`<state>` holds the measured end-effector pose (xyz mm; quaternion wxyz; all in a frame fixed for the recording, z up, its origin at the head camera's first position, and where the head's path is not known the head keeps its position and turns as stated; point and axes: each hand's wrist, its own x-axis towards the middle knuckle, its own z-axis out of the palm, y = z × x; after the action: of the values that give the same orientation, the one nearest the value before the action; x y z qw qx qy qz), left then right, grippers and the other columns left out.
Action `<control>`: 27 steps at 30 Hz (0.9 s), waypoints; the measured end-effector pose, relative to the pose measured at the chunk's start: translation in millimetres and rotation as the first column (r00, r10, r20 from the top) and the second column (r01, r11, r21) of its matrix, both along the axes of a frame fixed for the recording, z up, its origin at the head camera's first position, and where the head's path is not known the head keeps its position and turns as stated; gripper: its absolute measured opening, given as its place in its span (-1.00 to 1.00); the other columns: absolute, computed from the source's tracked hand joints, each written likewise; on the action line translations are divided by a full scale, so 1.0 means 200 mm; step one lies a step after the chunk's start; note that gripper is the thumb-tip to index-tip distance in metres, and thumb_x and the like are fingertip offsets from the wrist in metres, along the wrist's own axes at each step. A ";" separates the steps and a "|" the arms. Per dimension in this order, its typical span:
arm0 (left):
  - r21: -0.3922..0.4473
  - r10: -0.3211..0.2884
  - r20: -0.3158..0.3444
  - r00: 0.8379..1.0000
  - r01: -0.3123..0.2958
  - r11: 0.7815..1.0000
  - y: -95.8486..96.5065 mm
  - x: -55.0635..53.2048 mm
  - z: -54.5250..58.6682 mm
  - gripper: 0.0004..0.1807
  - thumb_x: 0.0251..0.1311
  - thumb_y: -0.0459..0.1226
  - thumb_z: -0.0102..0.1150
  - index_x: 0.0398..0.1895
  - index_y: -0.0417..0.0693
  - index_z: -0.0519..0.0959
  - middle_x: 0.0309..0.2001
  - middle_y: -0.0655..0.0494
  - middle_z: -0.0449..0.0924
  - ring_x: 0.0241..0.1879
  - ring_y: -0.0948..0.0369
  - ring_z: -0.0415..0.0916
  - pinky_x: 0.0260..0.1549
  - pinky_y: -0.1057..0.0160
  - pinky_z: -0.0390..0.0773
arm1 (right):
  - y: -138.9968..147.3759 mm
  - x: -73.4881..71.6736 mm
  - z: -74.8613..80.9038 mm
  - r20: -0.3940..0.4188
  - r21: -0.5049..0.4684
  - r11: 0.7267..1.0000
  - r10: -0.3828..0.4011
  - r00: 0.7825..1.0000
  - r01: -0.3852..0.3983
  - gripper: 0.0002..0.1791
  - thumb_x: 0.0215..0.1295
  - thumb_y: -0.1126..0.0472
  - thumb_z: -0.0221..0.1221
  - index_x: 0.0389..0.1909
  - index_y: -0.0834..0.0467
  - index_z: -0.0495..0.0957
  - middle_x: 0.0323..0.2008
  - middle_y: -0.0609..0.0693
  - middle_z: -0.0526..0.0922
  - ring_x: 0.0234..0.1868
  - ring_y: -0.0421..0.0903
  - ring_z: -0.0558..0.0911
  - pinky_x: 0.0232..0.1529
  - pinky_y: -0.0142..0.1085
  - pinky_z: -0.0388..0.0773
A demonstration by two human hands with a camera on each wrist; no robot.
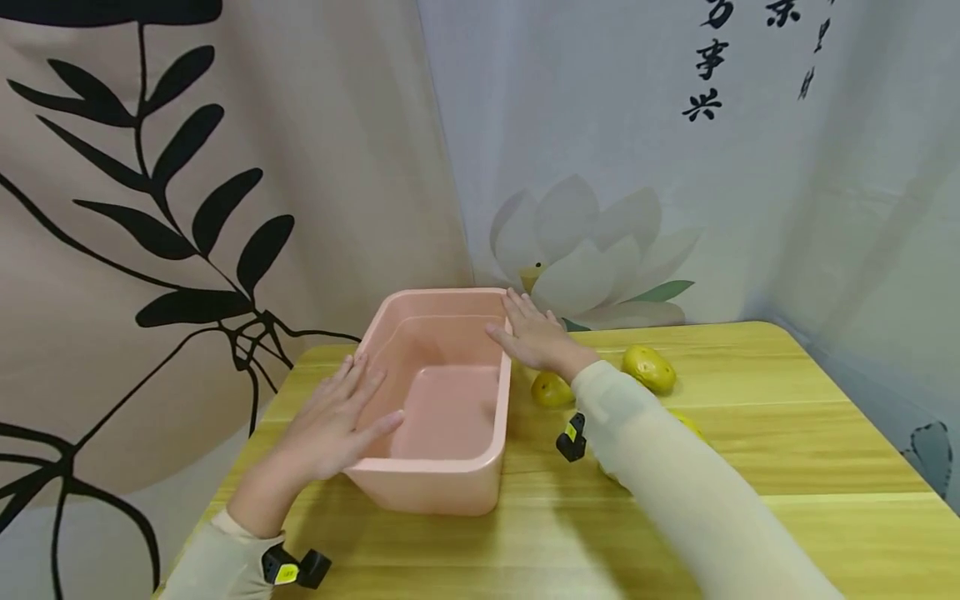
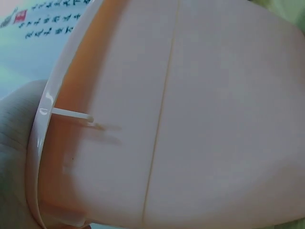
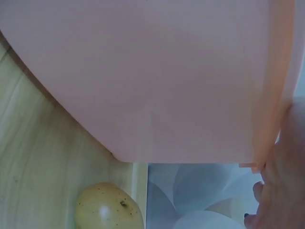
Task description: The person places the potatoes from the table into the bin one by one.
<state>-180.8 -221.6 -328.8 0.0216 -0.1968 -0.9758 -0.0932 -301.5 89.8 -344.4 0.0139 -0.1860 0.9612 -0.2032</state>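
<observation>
Head view, pink tub (image 1: 427, 490), btwn L fingers (image 1: 367, 390) & R fingers (image 1: 523, 310)

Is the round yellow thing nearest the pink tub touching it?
Apart. The head view shows a strip of table between the pink tub and the round yellow thing.

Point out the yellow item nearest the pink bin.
In the head view, the yellow item just below the right hand, beside the pink bin; the others lie farther right.

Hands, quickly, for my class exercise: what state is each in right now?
Left hand: open, fingers extended, resting at the left rim of the bin.
Right hand: open, fingers extended, touching the right rim.
</observation>
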 end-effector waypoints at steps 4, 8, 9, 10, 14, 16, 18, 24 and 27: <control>-0.020 -0.037 -0.027 0.999 0.037 0.999 0.04 0.02 0.00 -0.13 0.29 0.36 -0.30 0.54 0.14 -0.06 0.53 -0.02 -0.31 0.50 -0.03 -0.40 0.35 -0.25 -0.24 | 0.02 -0.02 -0.01 0.017 0.005 1.000 -0.001 1.000 0.001 -0.06 0.35 -0.46 -0.44 0.54 0.05 -0.28 0.53 -0.06 -0.35 0.51 -0.02 -0.29 0.41 0.15 -0.27; -0.038 -0.078 -0.057 0.995 0.076 0.996 0.08 0.05 -0.01 -0.12 0.27 0.38 -0.33 0.54 0.17 -0.08 0.53 0.05 -0.30 0.50 0.01 -0.38 0.37 -0.20 -0.23 | 0.04 -0.03 -0.01 0.041 0.015 1.000 -0.004 0.999 0.004 -0.09 0.37 -0.44 -0.42 0.54 0.01 -0.33 0.53 -0.07 -0.38 0.51 -0.04 -0.33 0.41 0.14 -0.29; -0.040 -0.088 -0.065 0.994 0.085 0.996 0.09 0.05 -0.01 -0.12 0.27 0.38 -0.32 0.54 0.17 -0.07 0.53 0.05 -0.29 0.50 0.02 -0.37 0.37 -0.19 -0.22 | 0.04 -0.03 -0.01 0.044 0.007 1.000 0.001 0.999 -0.001 -0.10 0.38 -0.42 -0.39 0.54 0.03 -0.32 0.53 -0.06 -0.37 0.51 -0.03 -0.33 0.41 0.15 -0.30; -0.039 -0.093 -0.069 0.993 0.091 0.995 0.10 0.06 0.00 -0.12 0.27 0.38 -0.32 0.54 0.19 -0.07 0.53 0.06 -0.28 0.50 0.04 -0.38 0.38 -0.18 -0.22 | 0.05 -0.03 -0.01 0.045 0.007 1.000 0.004 0.999 -0.005 -0.10 0.38 -0.41 -0.38 0.54 0.03 -0.32 0.53 -0.06 -0.37 0.51 -0.02 -0.34 0.41 0.15 -0.31; -0.049 -0.118 -0.075 0.990 0.115 0.992 0.15 0.10 0.00 -0.12 0.24 0.41 -0.32 0.53 0.24 -0.04 0.53 0.10 -0.23 0.50 0.11 -0.37 0.39 -0.13 -0.23 | 0.07 -0.02 0.01 0.041 -0.011 1.000 0.024 0.999 -0.023 -0.10 0.40 -0.39 -0.32 0.54 0.06 -0.29 0.53 -0.03 -0.35 0.51 0.00 -0.33 0.40 0.18 -0.34; -0.060 -0.128 -0.072 0.989 0.124 0.990 0.18 0.11 0.00 -0.12 0.23 0.42 -0.34 0.53 0.26 -0.05 0.53 0.13 -0.23 0.50 0.13 -0.36 0.40 -0.11 -0.25 | 0.08 -0.01 0.02 0.035 -0.014 1.000 0.029 0.999 -0.028 -0.09 0.38 -0.40 -0.32 0.54 0.07 -0.27 0.53 -0.03 -0.33 0.51 0.00 -0.33 0.39 0.19 -0.34; -0.075 -0.140 -0.070 0.988 0.135 0.988 0.20 0.13 0.00 -0.11 0.22 0.43 -0.36 0.53 0.25 -0.05 0.53 0.15 -0.23 0.50 0.13 -0.35 0.40 -0.10 -0.24 | 0.09 -0.01 0.02 0.033 -0.015 0.999 0.036 0.999 -0.035 -0.07 0.37 -0.42 -0.32 0.54 0.07 -0.26 0.53 -0.02 -0.31 0.51 0.00 -0.33 0.38 0.21 -0.34; -0.100 -0.171 -0.068 0.983 0.164 0.981 0.26 0.15 0.01 -0.11 0.21 0.44 -0.39 0.53 0.25 -0.02 0.53 0.18 -0.26 0.50 0.15 -0.33 0.41 -0.07 -0.23 | 0.12 -0.01 0.03 0.033 -0.010 0.999 0.035 0.999 -0.035 -0.06 0.35 -0.44 -0.31 0.54 0.02 -0.30 0.53 -0.03 -0.30 0.51 -0.03 -0.34 0.38 0.22 -0.32; -0.106 -0.182 -0.067 0.981 0.174 0.979 0.28 0.15 0.01 -0.10 0.21 0.44 -0.39 0.53 0.25 -0.02 0.53 0.18 -0.26 0.50 0.15 -0.34 0.41 -0.06 -0.22 | 0.13 -0.01 0.03 0.040 -0.014 0.999 0.035 0.999 -0.034 -0.08 0.37 -0.42 -0.29 0.54 0.00 -0.30 0.53 -0.04 -0.30 0.50 -0.04 -0.35 0.38 0.22 -0.32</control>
<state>-150.5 -165.5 -326.4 0.0407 -0.2878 -0.9561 -0.0386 -303.9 115.6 -338.7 0.0354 -0.1985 0.9561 -0.2129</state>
